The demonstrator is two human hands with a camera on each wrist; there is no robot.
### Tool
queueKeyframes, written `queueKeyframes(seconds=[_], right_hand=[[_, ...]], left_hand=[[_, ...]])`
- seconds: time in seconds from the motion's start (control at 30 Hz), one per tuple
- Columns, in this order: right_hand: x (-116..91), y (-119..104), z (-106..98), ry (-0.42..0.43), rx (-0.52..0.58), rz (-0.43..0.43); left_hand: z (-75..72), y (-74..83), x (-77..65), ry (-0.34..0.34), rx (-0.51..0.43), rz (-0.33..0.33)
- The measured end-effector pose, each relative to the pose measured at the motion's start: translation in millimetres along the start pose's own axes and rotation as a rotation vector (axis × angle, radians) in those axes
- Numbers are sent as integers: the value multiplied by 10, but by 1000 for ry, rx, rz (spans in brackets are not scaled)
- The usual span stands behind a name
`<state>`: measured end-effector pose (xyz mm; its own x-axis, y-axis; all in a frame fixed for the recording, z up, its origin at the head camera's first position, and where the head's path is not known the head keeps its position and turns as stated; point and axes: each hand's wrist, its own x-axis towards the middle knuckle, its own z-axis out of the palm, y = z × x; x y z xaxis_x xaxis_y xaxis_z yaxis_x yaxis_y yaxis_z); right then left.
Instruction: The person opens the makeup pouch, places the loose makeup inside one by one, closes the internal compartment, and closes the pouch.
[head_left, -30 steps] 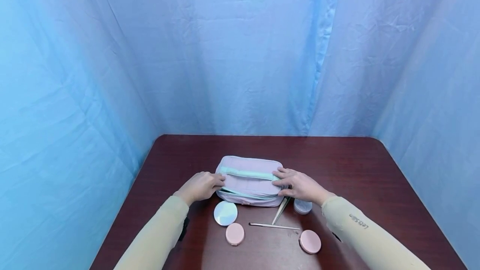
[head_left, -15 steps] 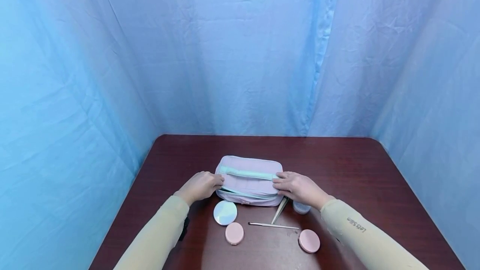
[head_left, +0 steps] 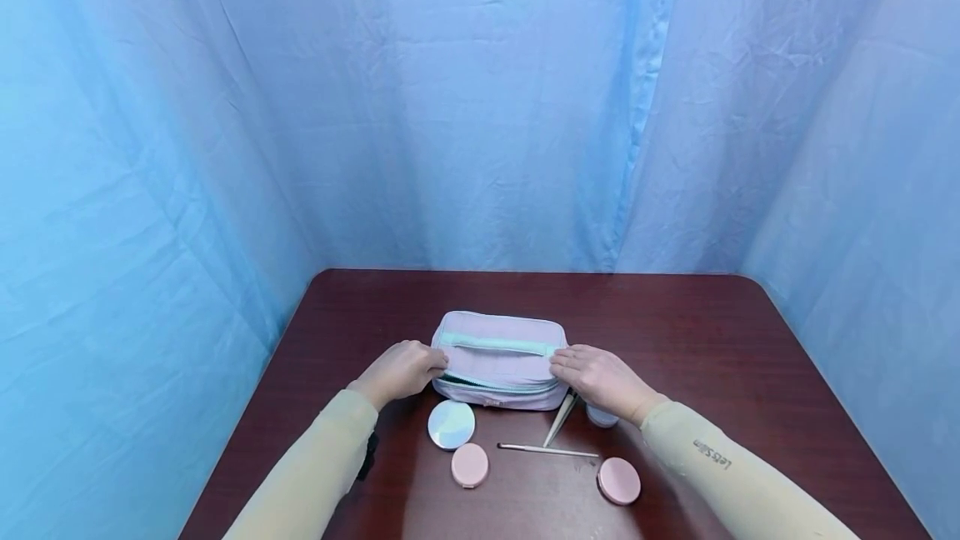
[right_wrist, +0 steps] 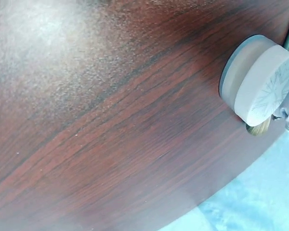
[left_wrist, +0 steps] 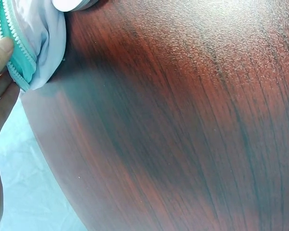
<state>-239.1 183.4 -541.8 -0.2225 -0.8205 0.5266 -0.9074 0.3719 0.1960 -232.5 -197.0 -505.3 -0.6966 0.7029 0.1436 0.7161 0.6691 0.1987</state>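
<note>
From the head: on the dark red-brown wooden table (head_left: 375,307), a pale lilac cloth bag (head_left: 495,367) with a mint strap (head_left: 495,346) on top and a mint zip (head_left: 495,388), gaping towards eight o'clock. At the bag's nine o'clock, the left hand (head_left: 403,369), pinching the edge, likely to hold the soft cloth firm. At three, the right hand (head_left: 603,375), with fingers on the bag's end, maybe to steady it (thumb hidden, so no telling if gripping). Set along the near side, perhaps for easy reach: a shiny silvery disc (head_left: 452,425) at seven, a round pink case (head_left: 470,466) near six, a thin pale stick (head_left: 547,450) at five, another round pink case (head_left: 618,481) farther out towards four.

From the left wrist: at ten o'clock, thumb and fingers nipping the zip's toothed rim, with mint lining (left_wrist: 25,70) showing.

From the right wrist: at two o'clock, a round whitish jar (right_wrist: 257,82) with a streaky lid, and brown bristles (right_wrist: 260,127) peeping out just behind. No hand in sight here.
</note>
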Motion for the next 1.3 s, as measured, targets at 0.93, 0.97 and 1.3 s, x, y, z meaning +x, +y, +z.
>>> queueKeyframes(seconds=[0.93, 0.97, 1.3], right_hand=[[167, 204, -230, -35, 446, 618], [175, 212, -241, -48, 466, 652], [261, 328, -291, -46, 543, 836]], left_hand=[[-260, 12, 117, 196, -8, -66], [-267, 14, 128, 206, -4, -69], [-310, 34, 222, 299, 56, -112]])
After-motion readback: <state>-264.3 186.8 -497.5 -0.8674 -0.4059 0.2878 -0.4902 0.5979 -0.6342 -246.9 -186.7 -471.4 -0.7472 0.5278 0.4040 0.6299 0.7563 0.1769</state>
